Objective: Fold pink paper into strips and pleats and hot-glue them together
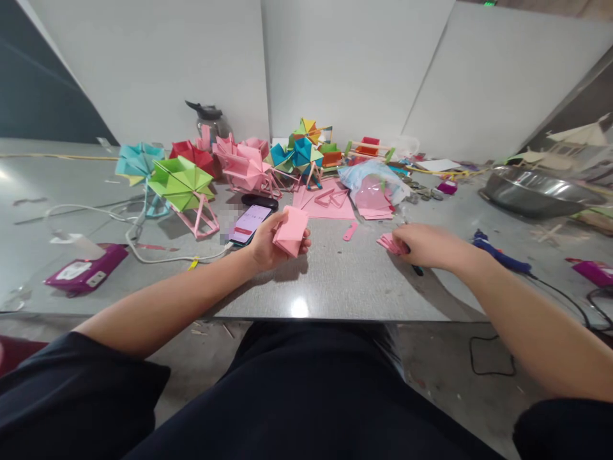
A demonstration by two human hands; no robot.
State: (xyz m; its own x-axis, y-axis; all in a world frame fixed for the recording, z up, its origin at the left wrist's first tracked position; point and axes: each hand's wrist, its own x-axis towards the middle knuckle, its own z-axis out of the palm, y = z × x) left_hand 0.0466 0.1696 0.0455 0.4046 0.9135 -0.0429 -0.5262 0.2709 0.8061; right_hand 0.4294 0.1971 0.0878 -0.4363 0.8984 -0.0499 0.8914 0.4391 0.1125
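Left hand [268, 246] (pink folded paper [291, 231])

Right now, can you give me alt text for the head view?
The left hand holds a folded pink paper piece over a grey table, while the right hand rests on small pink pieces. Colourful paper pinwheels stand behind, beside a phone.

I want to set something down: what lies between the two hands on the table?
In the head view, only bare grey table lies between the left hand and right hand.

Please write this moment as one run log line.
left hand: holds folded pink paper | right hand: on pink pieces | table
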